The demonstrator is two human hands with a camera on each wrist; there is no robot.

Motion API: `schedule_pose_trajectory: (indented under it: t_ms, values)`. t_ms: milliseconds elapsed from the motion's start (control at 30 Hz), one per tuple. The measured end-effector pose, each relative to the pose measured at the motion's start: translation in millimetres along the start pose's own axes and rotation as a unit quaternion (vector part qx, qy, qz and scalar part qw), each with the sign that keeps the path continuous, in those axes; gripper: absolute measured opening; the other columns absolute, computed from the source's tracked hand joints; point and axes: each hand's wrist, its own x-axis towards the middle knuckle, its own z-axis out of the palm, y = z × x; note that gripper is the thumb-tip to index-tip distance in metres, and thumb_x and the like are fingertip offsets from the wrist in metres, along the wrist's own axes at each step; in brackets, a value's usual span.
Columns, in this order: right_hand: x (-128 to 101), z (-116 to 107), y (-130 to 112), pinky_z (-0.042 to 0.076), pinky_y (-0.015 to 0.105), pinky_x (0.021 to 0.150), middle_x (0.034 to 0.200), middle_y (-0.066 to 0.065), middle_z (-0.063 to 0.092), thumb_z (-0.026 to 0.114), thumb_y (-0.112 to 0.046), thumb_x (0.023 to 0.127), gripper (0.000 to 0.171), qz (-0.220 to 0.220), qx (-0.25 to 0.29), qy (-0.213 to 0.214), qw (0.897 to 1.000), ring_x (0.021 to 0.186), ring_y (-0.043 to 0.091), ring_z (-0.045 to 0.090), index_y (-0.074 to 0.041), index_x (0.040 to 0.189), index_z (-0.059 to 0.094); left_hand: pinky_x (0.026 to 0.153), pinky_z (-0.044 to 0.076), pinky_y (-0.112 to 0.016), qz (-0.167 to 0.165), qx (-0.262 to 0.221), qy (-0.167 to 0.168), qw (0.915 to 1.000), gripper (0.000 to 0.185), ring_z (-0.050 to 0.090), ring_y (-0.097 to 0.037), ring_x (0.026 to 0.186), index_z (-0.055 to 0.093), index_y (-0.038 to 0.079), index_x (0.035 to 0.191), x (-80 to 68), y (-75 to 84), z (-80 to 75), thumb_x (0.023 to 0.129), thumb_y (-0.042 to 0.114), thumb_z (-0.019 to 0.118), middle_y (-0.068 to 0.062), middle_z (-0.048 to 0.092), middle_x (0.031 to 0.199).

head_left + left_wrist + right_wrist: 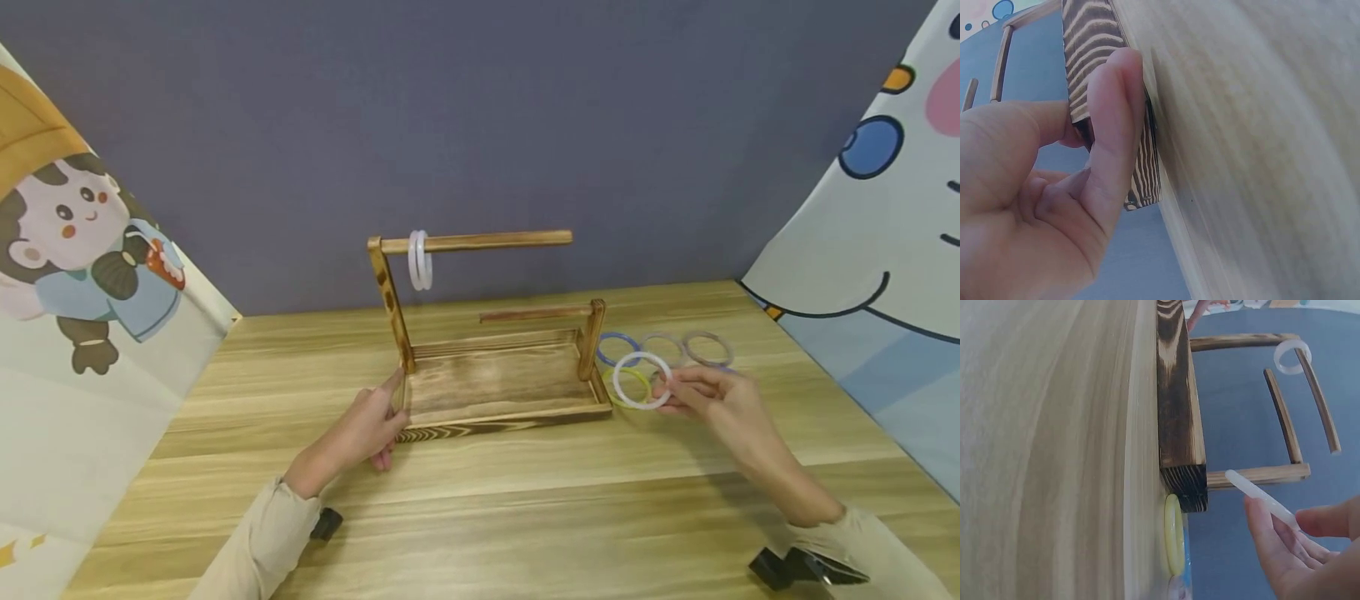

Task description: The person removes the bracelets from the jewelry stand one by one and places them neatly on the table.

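A burnt-wood stand (495, 387) with a tray base and two rods sits mid-table. Its tall upper rod (480, 242) carries two white bangles (419, 260). My left hand (367, 429) grips the stand's front-left corner (1141, 150), thumb on top and fingers along the edge. My right hand (712, 396) pinches a white bangle (641, 381) just right of the stand, lifted off the table; in the right wrist view it shows as a thin white strip (1260, 497). A yellow bangle (1174, 534) lies on the table below it.
Blue (617, 346), pale grey (663, 346) and brownish (707, 348) bangles lie in a row right of the stand. Cartoon-printed cloths (82, 275) hang at both sides, with a grey wall behind. Black objects (795, 568) sit at the table's near edge.
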Motion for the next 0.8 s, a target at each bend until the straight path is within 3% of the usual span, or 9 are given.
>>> schedule_pose_trajectory:
  t_ms: [133,300,533,800]
  values:
    - [-2,-6,5,0.061,0.035,0.080,0.099,0.012,0.072,0.055,0.001,0.100,0.037,0.025,0.004,-0.007,1.000,0.087,0.023,0.074,0.030,0.120,0.046,0.036,0.055,-0.037,0.000,-0.001,-0.006,1.0000,0.077,0.058,-0.020,0.036,0.009,0.000,0.159,-0.3,0.5,0.3,0.098,0.002,0.056,-0.013,0.057,0.055]
    - [-2,-13,9,0.061,0.036,0.082,0.101,0.018,0.070,0.052,0.002,0.101,0.042,0.062,0.017,-0.014,0.998,0.089,0.024,0.073,0.033,0.124,0.038,0.036,0.055,-0.037,0.000,0.001,-0.002,1.0000,0.077,0.058,-0.021,0.036,0.010,-0.001,0.158,0.3,0.0,-0.1,0.097,0.002,0.057,-0.013,0.057,0.055]
    - [1,-18,13,0.061,0.036,0.082,0.101,0.020,0.071,0.055,0.001,0.100,0.041,0.092,0.022,-0.020,0.995,0.091,0.025,0.073,0.032,0.123,0.042,0.036,0.055,-0.037,-0.006,-0.003,-0.002,1.0000,0.077,0.058,-0.021,0.036,0.010,-0.001,0.158,-0.2,0.2,-0.2,0.097,0.002,0.057,-0.013,0.058,0.056]
    - [0,-18,17,0.061,0.037,0.085,0.105,0.028,0.068,0.056,-0.004,0.100,0.042,0.124,-0.013,-0.046,0.991,0.091,0.026,0.073,0.029,0.124,0.044,0.036,0.055,-0.037,0.000,0.000,-0.003,1.0000,0.077,0.058,-0.021,0.037,0.009,-0.001,0.158,-0.4,-0.4,-0.5,0.097,0.001,0.056,-0.014,0.058,0.055]
